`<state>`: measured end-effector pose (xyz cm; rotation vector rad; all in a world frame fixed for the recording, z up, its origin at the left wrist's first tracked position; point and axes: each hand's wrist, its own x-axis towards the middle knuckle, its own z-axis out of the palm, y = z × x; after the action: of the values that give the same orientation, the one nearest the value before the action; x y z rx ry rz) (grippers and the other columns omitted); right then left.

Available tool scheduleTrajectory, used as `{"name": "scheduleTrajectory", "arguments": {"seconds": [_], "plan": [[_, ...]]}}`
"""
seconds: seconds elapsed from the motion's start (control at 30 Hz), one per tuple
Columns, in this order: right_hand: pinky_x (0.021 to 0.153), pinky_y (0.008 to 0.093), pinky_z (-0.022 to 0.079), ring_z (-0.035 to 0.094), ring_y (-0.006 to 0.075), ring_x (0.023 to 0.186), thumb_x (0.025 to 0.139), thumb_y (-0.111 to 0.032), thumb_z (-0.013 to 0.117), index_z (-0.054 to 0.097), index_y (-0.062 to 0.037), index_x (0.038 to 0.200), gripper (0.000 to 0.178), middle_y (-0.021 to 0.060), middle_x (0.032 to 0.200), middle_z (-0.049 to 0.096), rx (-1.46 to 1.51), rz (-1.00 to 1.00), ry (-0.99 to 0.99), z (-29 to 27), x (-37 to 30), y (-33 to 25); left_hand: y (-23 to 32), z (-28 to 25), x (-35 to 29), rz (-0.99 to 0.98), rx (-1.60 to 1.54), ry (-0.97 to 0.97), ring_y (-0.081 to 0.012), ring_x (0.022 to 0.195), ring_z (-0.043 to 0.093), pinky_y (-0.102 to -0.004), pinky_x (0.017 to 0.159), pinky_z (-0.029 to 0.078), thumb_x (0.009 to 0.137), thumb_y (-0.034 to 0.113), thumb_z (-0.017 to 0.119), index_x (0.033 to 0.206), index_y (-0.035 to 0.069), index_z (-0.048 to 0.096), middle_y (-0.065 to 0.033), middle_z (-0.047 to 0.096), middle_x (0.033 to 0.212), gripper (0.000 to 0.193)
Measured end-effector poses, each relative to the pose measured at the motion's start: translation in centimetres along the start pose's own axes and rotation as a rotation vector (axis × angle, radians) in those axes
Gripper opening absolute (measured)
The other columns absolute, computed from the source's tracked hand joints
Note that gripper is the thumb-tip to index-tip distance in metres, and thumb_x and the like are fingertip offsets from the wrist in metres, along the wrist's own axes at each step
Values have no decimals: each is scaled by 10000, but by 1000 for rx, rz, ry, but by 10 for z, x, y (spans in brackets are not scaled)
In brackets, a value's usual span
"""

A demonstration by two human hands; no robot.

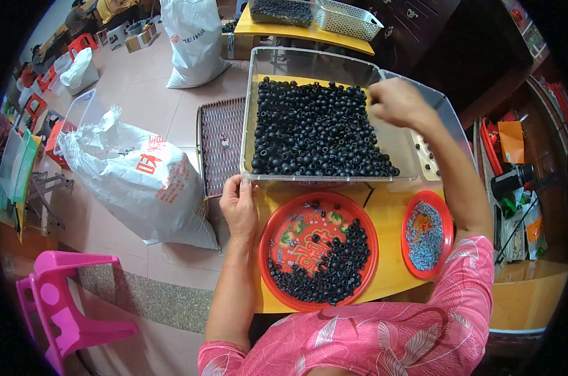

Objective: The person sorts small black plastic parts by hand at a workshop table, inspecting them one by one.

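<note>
A clear plastic bin (334, 177) full of small black round pieces with holes, like beads (318, 128), stands in front of me. My left hand (238, 202) pinches its near left corner, thumb at the rim. My right hand (400, 103) is closed above the bin's right wall; its fingertips are hidden, so what it holds, if anything, does not show. Nearer to me lies a round red patterned tray (290, 235) with more black pieces, mostly along its near and right side. A smaller red tray (447, 229) at the right holds tiny blue-grey pieces (425, 245).
Beyond my right forearm is another clear container (450, 116) with a few black pieces. The yellow table (384, 219) carries the trays. White sacks (140, 182) and a pink stool (61, 301) stand at the left. A white basket (348, 19) sits farther back; people are far left.
</note>
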<state>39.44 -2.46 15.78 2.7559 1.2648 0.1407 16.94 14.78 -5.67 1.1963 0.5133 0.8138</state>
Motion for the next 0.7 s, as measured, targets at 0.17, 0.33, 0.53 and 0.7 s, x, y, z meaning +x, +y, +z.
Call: {"name": "scheduleTrajectory", "arguments": {"seconds": [0.17,0.33,0.53,0.7], "plan": [[718,393,481,604,328,795,626,-82,573,632,-6,877,269,212,826,607,-257,216,-214,-42,-34,44,5,3,0,13,-2,-5,-65,679,501,-196,627,420,884,83,495,869,6,551,-3,553,760,97],[746,386,478,601,328,824,689,-62,558,638,-87,970,293,191,878,615,-84,35,-208,-8,-19,11,4,2,0,13,-1,-10,-65,681,501,-199,632,421,882,80,495,875,8,551,0,552,757,92],[691,407,474,595,345,817,624,12,543,625,-12,831,223,205,789,610,143,-153,-408,45,22,-36,5,1,-1,21,-7,-5,-63,673,498,-196,626,420,879,77,499,870,14,557,0,555,763,86],[720,393,473,597,335,846,627,29,538,629,-11,881,273,199,833,618,277,-353,-285,87,48,-36,6,5,-1,31,6,-9,-61,680,504,-195,624,422,875,71,501,876,4,556,-2,560,774,86]]}}
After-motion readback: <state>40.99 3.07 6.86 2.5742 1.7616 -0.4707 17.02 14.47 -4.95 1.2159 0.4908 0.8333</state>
